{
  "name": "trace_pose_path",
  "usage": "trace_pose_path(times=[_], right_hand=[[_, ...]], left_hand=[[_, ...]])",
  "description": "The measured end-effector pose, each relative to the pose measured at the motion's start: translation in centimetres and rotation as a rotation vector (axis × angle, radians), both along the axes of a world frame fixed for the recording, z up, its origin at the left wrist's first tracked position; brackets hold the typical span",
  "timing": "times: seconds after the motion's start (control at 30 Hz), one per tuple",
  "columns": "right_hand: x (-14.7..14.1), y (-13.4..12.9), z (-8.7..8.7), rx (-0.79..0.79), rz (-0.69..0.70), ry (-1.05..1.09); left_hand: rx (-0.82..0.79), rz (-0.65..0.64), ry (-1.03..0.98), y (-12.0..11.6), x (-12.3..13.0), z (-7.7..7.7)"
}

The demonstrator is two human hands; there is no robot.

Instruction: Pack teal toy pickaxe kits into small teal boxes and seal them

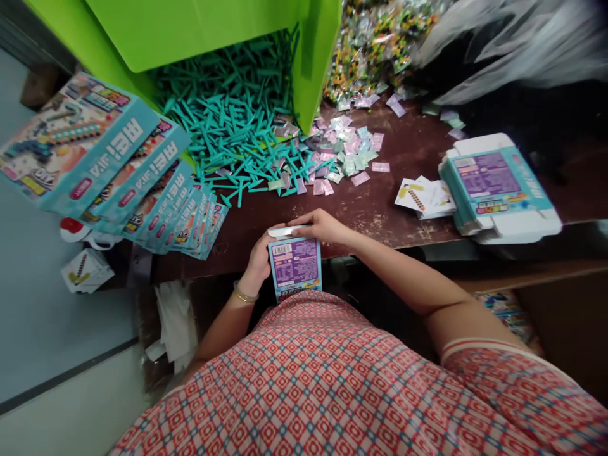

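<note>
A small blue and purple cardboard box (pixel 297 265) is held against my body at the table's front edge, its printed back facing up. My left hand (pixel 259 258) wraps round the box's left side, with a bracelet on the wrist. Across the top, my right hand (pixel 320 227) has its fingers on the white end flap (pixel 287 232). Both hands are closed on the box. Its lower end rests by my patterned shirt, and what is inside cannot be seen.
Stacked boxes (pixel 114 158) lean at the left. A green bin (pixel 190 38) spills teal plastic sticks (pixel 232 126). Small sachets (pixel 351 149) lie beside them. Flat unfolded boxes (pixel 498 183) and white printed cards (pixel 425 196) sit at right; bags of colourful pieces (pixel 380 47) lie behind.
</note>
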State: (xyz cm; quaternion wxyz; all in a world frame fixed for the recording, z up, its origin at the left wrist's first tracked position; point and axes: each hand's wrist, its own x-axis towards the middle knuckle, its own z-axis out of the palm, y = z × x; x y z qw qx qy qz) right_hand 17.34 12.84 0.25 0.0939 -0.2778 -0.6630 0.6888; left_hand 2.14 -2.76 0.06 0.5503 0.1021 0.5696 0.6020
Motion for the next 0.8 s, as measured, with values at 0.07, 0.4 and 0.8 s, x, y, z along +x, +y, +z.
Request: trace_pose_path(times=[0.07, 0.4, 0.8], right_hand=[[0.0, -0.3, -0.2, 0.104, 0.005, 0.022], [2.9, -1.9, 0.3, 0.458, 0.123, 0.1], [4.4, -2.2, -1.2, 0.246, 0.122, 0.132]], left_hand=[[0.01, 0.002, 0.012, 0.0, 0.2, 0.2], [0.181, 0.134, 0.295, -1.9, 2.9, 0.1], [0.2, 0.06, 0.63, -3.0, 2.8, -0.6]])
